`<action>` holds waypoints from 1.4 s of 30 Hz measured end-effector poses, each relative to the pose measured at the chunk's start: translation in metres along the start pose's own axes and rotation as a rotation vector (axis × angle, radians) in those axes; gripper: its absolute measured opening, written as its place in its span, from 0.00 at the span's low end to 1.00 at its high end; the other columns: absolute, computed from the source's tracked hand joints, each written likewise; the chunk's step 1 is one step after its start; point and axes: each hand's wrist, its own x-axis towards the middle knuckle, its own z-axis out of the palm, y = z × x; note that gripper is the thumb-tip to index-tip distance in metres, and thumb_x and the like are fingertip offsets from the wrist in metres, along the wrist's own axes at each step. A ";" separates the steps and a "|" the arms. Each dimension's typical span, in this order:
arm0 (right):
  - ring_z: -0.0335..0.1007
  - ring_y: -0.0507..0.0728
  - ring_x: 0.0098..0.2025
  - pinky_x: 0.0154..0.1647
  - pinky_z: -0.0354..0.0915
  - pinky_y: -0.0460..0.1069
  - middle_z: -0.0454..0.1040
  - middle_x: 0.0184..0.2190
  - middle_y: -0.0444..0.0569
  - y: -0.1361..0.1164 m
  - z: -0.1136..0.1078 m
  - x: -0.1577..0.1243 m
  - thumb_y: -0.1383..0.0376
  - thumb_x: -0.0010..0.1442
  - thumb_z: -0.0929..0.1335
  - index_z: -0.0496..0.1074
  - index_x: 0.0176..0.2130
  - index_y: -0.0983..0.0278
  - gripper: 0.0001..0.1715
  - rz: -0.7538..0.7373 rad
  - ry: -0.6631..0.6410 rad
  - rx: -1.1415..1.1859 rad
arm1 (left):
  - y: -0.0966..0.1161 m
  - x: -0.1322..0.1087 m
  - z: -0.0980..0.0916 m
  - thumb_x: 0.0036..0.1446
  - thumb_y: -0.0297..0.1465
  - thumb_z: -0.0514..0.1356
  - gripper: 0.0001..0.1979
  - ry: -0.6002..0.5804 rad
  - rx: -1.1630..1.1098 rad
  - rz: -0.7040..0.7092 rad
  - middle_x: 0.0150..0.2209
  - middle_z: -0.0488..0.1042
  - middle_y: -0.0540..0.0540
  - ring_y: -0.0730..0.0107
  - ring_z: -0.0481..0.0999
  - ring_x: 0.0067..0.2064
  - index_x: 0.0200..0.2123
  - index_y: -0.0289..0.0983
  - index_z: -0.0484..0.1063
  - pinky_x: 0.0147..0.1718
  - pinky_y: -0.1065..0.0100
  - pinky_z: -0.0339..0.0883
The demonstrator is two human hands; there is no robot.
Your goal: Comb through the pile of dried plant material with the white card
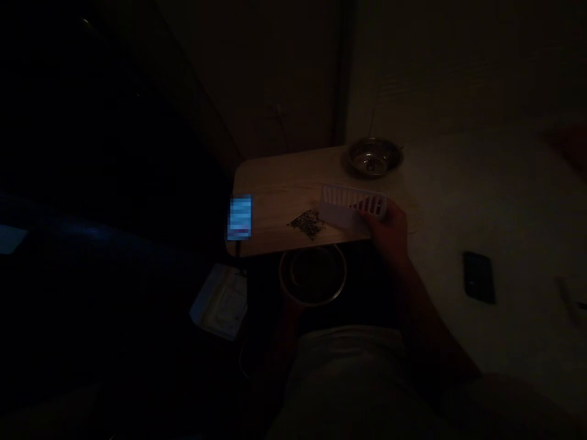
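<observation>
The view is very dark. My right hand point(389, 229) grips the right end of a pale plastic piece with a row of slots point(342, 214), thumb on its near side. This slotted piece stands on edge on a small wooden table point(270, 177). Touching or close to its left end is a small heap of dark grains point(308, 224). Just below the table's near edge, a round bowl with a light rim point(313, 304) is held by my left hand point(292, 307) at its lower left side. The left fingers are mostly lost in shadow, and the bowl's inside is too dim to read.
A shiny metal bowl point(375, 157) stands at the table's far right corner. At the left edge glows a blurred screen point(239, 217). A dark phone-like object point(479, 277) lies on the pale surface point(440, 214) at right. Lower left is a light box-like object point(220, 302).
</observation>
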 end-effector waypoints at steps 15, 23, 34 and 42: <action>0.77 0.60 0.37 0.43 0.74 0.56 0.81 0.34 0.48 -0.001 0.001 -0.002 0.59 0.51 0.77 0.79 0.36 0.61 0.11 0.018 -0.045 -0.010 | 0.000 -0.004 0.006 0.67 0.35 0.54 0.22 0.002 0.037 0.055 0.66 0.71 0.44 0.61 0.59 0.73 0.61 0.41 0.73 0.69 0.58 0.59; 0.76 0.60 0.36 0.44 0.73 0.57 0.81 0.34 0.48 0.003 0.000 -0.003 0.60 0.50 0.77 0.79 0.36 0.61 0.12 0.022 -0.119 -0.049 | 0.002 -0.010 0.016 0.69 0.30 0.50 0.20 0.037 0.044 0.109 0.66 0.71 0.47 0.66 0.59 0.73 0.59 0.41 0.74 0.73 0.59 0.54; 0.78 0.61 0.39 0.46 0.73 0.57 0.83 0.37 0.50 -0.001 -0.002 -0.003 0.62 0.51 0.74 0.79 0.38 0.62 0.12 -0.027 -0.234 -0.171 | 0.001 -0.007 0.005 0.67 0.33 0.56 0.24 0.024 0.086 0.035 0.68 0.68 0.46 0.64 0.55 0.75 0.65 0.42 0.69 0.74 0.56 0.51; 0.78 0.63 0.40 0.46 0.73 0.58 0.83 0.37 0.51 0.004 0.000 -0.003 0.61 0.52 0.73 0.79 0.40 0.62 0.13 -0.036 -0.235 -0.222 | -0.002 0.002 0.003 0.70 0.39 0.51 0.24 -0.030 0.045 0.026 0.69 0.66 0.43 0.59 0.57 0.74 0.63 0.40 0.71 0.73 0.54 0.55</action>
